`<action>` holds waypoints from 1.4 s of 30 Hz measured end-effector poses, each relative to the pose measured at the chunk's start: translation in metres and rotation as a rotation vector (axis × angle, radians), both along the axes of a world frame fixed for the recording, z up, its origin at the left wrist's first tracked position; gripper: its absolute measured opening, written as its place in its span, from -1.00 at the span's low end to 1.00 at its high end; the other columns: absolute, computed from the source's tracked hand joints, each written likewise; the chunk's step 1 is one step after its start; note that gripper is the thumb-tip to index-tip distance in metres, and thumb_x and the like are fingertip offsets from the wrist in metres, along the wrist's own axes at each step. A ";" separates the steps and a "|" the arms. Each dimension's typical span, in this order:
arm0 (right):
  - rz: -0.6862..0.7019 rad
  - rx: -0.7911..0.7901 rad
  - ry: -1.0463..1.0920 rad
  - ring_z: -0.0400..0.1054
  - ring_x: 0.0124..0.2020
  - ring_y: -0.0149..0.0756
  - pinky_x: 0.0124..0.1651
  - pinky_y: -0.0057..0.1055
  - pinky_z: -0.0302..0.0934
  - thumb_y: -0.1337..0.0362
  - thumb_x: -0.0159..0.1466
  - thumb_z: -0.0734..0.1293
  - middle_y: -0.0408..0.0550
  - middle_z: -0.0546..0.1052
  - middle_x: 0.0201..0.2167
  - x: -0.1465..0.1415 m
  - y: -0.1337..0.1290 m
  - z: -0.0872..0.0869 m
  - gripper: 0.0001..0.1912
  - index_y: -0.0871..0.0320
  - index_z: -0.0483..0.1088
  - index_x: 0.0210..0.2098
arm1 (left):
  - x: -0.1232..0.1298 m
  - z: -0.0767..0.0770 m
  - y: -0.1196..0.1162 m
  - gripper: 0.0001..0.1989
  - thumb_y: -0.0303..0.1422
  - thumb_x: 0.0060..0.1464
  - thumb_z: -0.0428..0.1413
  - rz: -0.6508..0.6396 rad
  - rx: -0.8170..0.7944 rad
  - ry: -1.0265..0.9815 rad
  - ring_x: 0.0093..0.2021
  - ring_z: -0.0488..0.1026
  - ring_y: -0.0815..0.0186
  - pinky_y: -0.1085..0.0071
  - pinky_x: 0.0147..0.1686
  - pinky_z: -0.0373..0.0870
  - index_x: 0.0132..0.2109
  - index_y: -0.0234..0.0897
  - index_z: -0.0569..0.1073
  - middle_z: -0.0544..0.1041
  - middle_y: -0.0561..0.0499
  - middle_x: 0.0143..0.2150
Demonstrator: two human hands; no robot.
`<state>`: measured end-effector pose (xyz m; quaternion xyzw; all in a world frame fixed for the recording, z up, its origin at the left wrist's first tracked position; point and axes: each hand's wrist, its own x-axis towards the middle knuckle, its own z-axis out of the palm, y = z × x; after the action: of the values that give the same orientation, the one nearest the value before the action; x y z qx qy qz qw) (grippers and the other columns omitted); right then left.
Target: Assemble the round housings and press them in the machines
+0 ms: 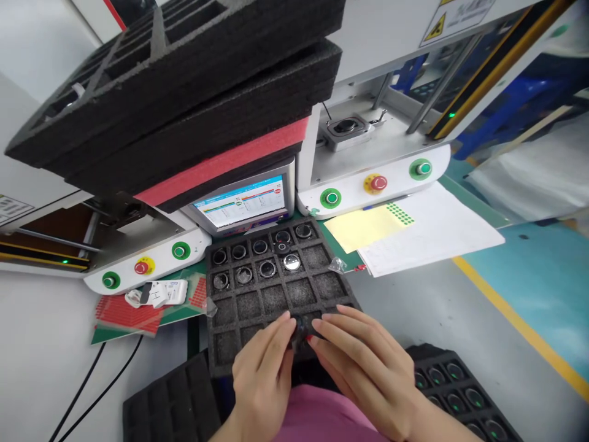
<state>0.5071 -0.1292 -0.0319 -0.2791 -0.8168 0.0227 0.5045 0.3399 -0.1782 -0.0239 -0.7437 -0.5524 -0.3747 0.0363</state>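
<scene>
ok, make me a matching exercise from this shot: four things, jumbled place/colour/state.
Things:
1. dark part
2. screen
3. yellow sheet
4. shirt

Matches:
A. pink
B. overlapping white paper
C. between left hand and right hand
D. lit, showing tables

Pairs: 1-C, 2-D, 3-B, 4-A
</scene>
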 end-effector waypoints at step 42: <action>-0.601 -1.609 1.005 0.45 -0.19 -0.27 -0.17 -0.29 0.44 0.22 0.41 0.34 0.00 0.47 -0.09 0.036 0.072 -0.167 -0.75 0.24 0.39 0.00 | -0.036 -0.043 0.002 -0.79 -0.34 0.30 0.10 0.311 -0.006 0.109 -0.46 0.60 0.34 0.50 -0.29 0.49 -0.16 -0.39 0.58 0.68 -0.10 -0.31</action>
<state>0.5430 -0.0571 -0.1990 -0.6914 -0.1448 0.5568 0.4371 0.3036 -0.1763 -0.0669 -0.6686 -0.6590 -0.3223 0.1216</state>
